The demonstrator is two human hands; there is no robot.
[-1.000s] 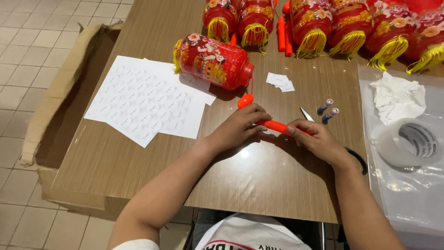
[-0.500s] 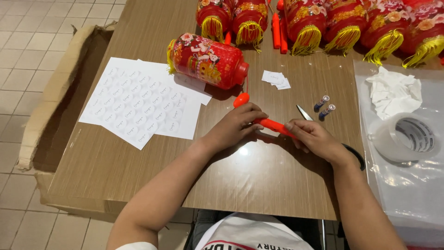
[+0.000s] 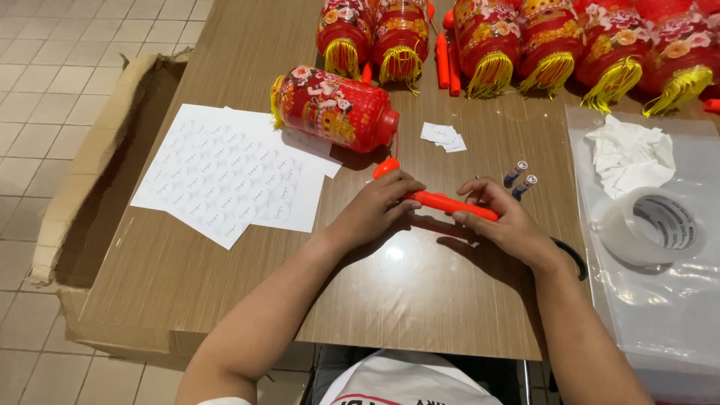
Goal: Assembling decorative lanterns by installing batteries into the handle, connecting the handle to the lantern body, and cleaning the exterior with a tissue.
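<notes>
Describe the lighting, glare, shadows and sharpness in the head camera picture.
Head view: even overhead light; a small white glare spot on the wooden table just below the orange stick; soft shadows fall under the left hand and right hand; hands and stick are sharp, with no clear motion blur; the tape roll and plastic sheet show mild sheen.

I count seven red lanterns (image 3: 335, 106): one lying on its side, six along the far edge. Two small batteries (image 3: 520, 178) lie side by side. I see one tape roll (image 3: 651, 225), one crumpled white tissue (image 3: 628, 154) and one cardboard box (image 3: 90, 187).
</notes>
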